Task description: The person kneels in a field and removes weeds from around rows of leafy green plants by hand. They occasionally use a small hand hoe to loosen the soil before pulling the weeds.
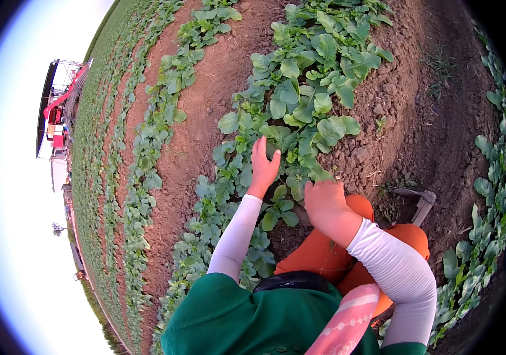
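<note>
Two bare hands in pale arm sleeves work at a row of leafy green plants (306,93). Among the leaves, my left hand (265,166) has its thumb and fingers apart and touches a broad leaf (278,136). My right hand (327,202) is curled at the row's right edge, just above my orange-clad knee; its fingertips are at a leaf (316,170), and whether they grip it is hidden. Small rounded leaves (281,208) grow between the two wrists.
A wooden-handled tool (422,208) lies on the soil right of my knees. Further plant rows (146,164) run along the left, another (474,279) along the right. Bare brown soil (204,111) separates the rows. A frame structure with red parts (58,111) stands far off.
</note>
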Demonstrator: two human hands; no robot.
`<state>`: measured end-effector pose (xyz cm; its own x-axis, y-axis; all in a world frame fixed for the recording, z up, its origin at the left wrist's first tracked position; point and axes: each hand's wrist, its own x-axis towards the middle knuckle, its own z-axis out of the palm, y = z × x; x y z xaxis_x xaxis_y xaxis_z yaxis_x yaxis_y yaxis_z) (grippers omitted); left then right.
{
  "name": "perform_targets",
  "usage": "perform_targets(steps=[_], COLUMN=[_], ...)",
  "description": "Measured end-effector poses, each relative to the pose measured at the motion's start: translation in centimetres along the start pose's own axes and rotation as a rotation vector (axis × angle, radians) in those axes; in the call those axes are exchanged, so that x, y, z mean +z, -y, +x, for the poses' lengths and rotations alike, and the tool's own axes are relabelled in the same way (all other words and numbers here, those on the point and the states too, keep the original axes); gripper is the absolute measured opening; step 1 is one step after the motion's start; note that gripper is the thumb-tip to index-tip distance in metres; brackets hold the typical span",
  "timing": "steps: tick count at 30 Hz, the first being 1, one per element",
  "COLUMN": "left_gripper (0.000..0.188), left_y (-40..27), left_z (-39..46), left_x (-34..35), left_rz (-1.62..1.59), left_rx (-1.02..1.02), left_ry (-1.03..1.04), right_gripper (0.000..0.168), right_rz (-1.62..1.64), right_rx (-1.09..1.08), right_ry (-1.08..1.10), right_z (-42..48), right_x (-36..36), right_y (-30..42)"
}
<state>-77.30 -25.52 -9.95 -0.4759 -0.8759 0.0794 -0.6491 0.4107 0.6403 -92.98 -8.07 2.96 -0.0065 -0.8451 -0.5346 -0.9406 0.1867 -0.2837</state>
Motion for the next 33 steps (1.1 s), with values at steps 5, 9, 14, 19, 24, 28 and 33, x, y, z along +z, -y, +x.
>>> perform_targets(steps=[5, 9, 14, 19, 24, 28, 33], left_gripper=[0.064, 0.064, 0.043, 0.030, 0.056, 0.063, 0.034], left_y=[-3.5, -5.0, -3.4, -1.0, 3.5, 3.7, 3.5], left_z=[-2.9, -4.5, -5.0, -2.4, 0.5, 2.4, 1.3], left_x=[1.5, 1.6, -0.9, -3.3, -4.8, -4.4, -1.8], left_rz=[0.252, 0.197, 0.000, 0.015, 0.141, 0.105, 0.168], left_rx=[0.010, -0.036, 0.017, -0.058, -0.136, -0.112, 0.123], left_ry=[0.057, 0.069, -0.143, -0.423, -0.468, -0.264, -0.227], right_gripper=[0.037, 0.041, 0.040, 0.043, 0.054, 0.059, 0.060], right_rz=[-0.053, -0.031, -0.032, 0.010, 0.019, 0.027, 0.019], right_rx=[-0.046, -0.119, -0.151, -0.167, -0.151, -0.212, -0.162], right_ry=[-0.090, -0.185, -0.202, -0.252, -0.197, -0.222, -0.146], right_z=[-0.1, -1.2, -2.3, -4.1, -5.7, -5.9, -6.1], right_x=[1.2, 1.3, 0.8, 0.4, -0.8, 0.6, 0.9], right_y=[-0.8, -1.9, -1.7, -2.4, -0.6, -0.7, -0.4])
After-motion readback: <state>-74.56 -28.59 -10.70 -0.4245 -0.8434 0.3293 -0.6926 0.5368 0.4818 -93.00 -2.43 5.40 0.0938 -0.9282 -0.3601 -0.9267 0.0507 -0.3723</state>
